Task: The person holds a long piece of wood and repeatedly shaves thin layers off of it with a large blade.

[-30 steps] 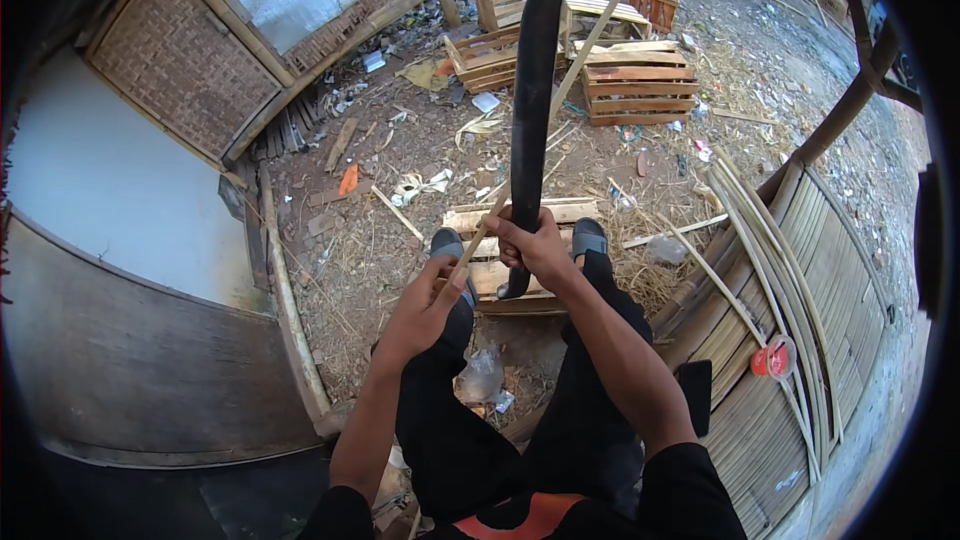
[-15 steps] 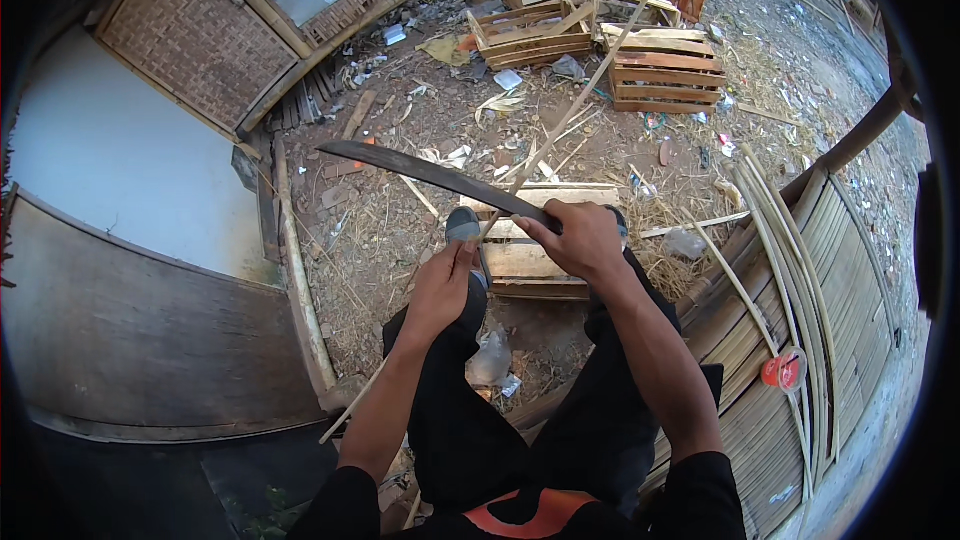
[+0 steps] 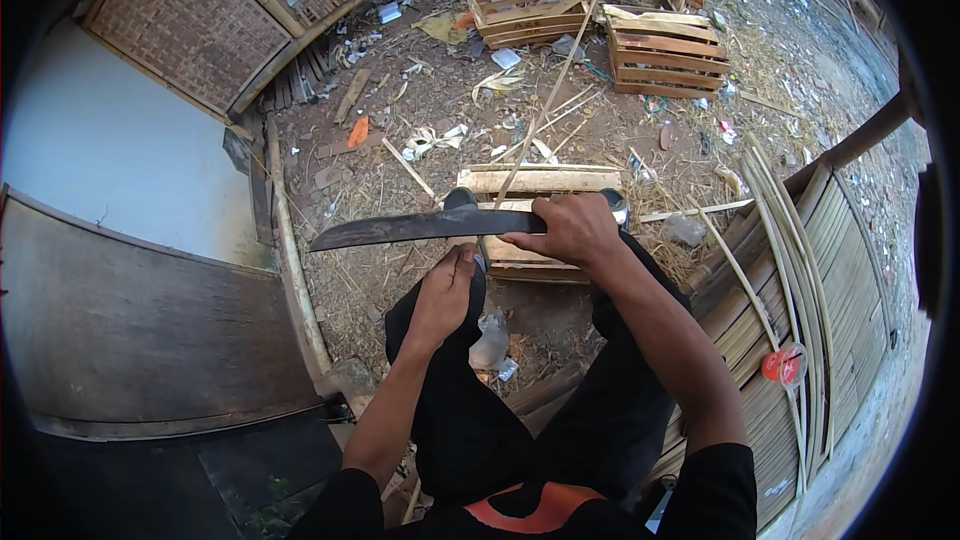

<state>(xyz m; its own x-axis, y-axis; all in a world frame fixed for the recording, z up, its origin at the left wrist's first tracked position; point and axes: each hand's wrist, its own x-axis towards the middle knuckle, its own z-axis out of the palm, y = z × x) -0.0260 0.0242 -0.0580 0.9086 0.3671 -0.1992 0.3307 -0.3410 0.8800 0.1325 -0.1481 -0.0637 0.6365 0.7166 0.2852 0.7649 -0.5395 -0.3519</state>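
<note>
My right hand point(image 3: 578, 232) is wrapped round the handle end of a machete point(image 3: 400, 228). Its long dark blade points left, nearly level, across the front of my knees. A long thin bamboo strip point(image 3: 548, 105) slants away from me toward the crates and passes under the blade. The fingers of my left hand point(image 3: 445, 290) are pinched on the strip's near part, just below the blade; the strip is partly hidden there. Beyond my hands a slatted wooden crate point(image 3: 540, 180) lies on the ground, with my shoes against it.
Several wooden crates point(image 3: 668, 55) stand farther off among litter and straw. At right, long bamboo strips point(image 3: 785, 240) and a red cup point(image 3: 784, 367) lie on a slatted bamboo platform point(image 3: 850, 280). A wall with a dark lower panel point(image 3: 150, 330) borders my left. A plastic bag point(image 3: 490, 342) lies between my legs.
The machete's tip has swung down toward me, so the blade went from slanting to almost level. The bamboo strip's far end has shifted left. Both hands keep their grips.
</note>
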